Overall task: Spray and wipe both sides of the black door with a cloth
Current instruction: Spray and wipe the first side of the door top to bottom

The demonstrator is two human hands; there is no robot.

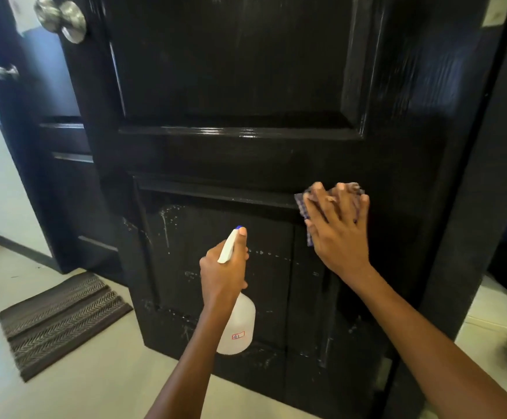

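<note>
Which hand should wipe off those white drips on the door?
Probably the right hand: it already presses the cloth flat on the door. The left hand is busy gripping the spray bottle.

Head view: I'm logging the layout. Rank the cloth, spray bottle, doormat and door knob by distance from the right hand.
1. Cloth, under the right hand.
2. Spray bottle, lower left, in the left hand.
3-4. Doormat, floor left, and door knob, top left: too close to call.
</note>
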